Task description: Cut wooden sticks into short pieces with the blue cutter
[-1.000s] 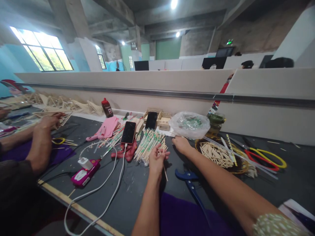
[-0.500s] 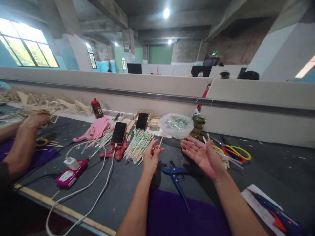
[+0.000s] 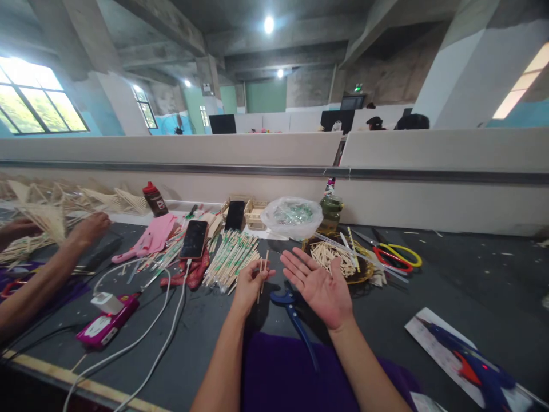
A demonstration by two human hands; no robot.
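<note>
My left hand pinches thin wooden sticks upright between thumb and fingers; two show. To its right, my right hand lies open with the palm up and the fingers stretched, holding nothing. Below and between the hands, a blue hand cutter rests on the table, its upper part partly hidden by my right hand. Behind my right hand stands a dark round basket of short cut stick pieces. Left of my left hand lies a pile of wrapped chopsticks.
A plastic bag, a green jar and scissors sit toward the back. At right a blue glue gun lies on paper. A phone, power strip and white cable are left. A co-worker's hand works further left.
My right hand has come nearer my left, uncovering more of the basket. Two sticks now show in my left hand instead of one. The view has swung right; the co-worker's hand has moved.
</note>
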